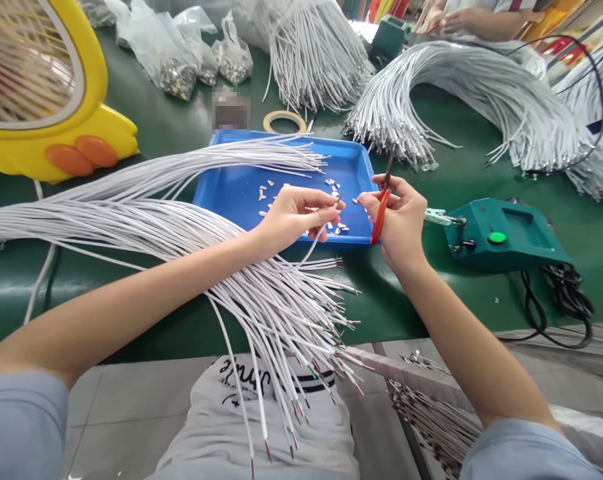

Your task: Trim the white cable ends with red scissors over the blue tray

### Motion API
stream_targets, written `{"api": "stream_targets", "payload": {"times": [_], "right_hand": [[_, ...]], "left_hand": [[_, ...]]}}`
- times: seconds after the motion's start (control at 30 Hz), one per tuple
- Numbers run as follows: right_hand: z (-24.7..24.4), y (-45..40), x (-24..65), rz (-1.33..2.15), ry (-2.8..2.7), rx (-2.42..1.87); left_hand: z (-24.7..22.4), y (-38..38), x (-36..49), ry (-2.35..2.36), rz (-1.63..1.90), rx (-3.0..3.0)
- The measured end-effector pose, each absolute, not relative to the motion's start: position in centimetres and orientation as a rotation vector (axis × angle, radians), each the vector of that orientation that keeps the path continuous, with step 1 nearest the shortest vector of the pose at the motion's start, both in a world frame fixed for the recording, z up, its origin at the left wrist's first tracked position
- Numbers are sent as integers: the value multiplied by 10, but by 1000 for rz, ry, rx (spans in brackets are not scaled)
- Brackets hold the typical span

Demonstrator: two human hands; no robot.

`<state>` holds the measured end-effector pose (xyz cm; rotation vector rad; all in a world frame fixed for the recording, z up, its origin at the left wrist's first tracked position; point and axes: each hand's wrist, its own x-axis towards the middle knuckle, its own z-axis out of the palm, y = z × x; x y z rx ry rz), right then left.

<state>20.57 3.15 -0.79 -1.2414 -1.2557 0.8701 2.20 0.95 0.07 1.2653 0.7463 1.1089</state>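
Observation:
Between its thumb and fingers, my left hand [301,217] pinches the end of a white cable [310,252], over a blue tray [241,180]. My right hand [399,217] is closed around red-handled scissors [380,217] at the tray's right edge, blades pointing up and away. Its fingertips are near a small silvery piece [355,201]; whether they touch it I cannot tell. Similar small pieces are scattered in the tray. One bundle of white cables [266,155] lies across the tray's back left. A larger bundle [261,287] passes under my left forearm, its stripped ends over the table's front edge.
A yellow fan [94,67] stands at the left. Behind the tray are a tape roll [284,123], bags of metal parts [176,67] and big cable bundles [461,73]. A green device [506,233] with black cords sits at the right. Another person's hands [451,20] show at the back.

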Motion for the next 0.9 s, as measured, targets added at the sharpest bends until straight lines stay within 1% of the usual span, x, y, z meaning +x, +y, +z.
{"api": "stream_targets", "payload": {"times": [0.17, 0.33, 0.43, 0.57, 0.77, 0.9], "right_hand": [[-3, 31, 206, 834, -1251, -1240], [-2, 34, 209, 831, -1240, -1269], [-3, 35, 210, 822, -1236, -1288], [-1, 35, 209, 818, -1224, -1304], [1, 36, 207, 792, -1220, -1293], [1, 37, 209, 800, -1213, -1281]], "left_hand": [[22, -12, 29, 549, 1167, 1286], [45, -49, 37, 306, 1061, 1650], [42, -60, 42, 243, 1045, 1884], [34, -58, 46, 219, 1026, 1996], [37, -60, 43, 143, 818, 2157], [34, -60, 47, 181, 712, 2513]]}}
